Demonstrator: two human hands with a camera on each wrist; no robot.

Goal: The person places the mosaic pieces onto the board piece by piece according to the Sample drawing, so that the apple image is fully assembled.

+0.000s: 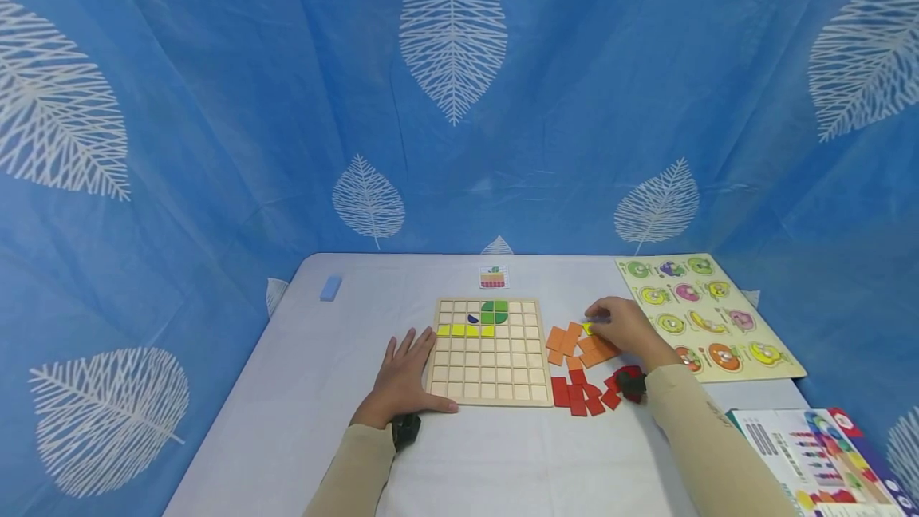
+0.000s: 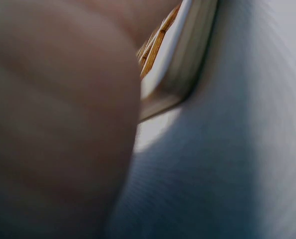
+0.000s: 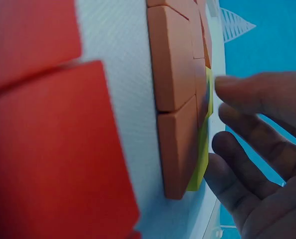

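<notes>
A wooden grid board (image 1: 513, 377) lies on the white table. In it are a row of yellow square tiles (image 1: 465, 331), a cluster of green tiles (image 1: 494, 312) and a small dark blue piece (image 1: 472, 318). My left hand (image 1: 404, 380) rests with spread fingers along the board's left edge, thumb at the near corner; its blurred skin fills much of the left wrist view. Over the loose tiles on the right, my right hand (image 1: 626, 329) has its fingers bent and apart, right at yellow tiles (image 3: 202, 154) beside orange tiles (image 3: 173, 59). Nothing shows between those fingers.
Red tiles (image 1: 577, 396) lie near the right wrist. A small picture card (image 1: 494, 277) sits behind the board, and a blue block (image 1: 331, 288) at far left. A fruit puzzle board (image 1: 685, 317) and a printed box (image 1: 818, 461) occupy the right side.
</notes>
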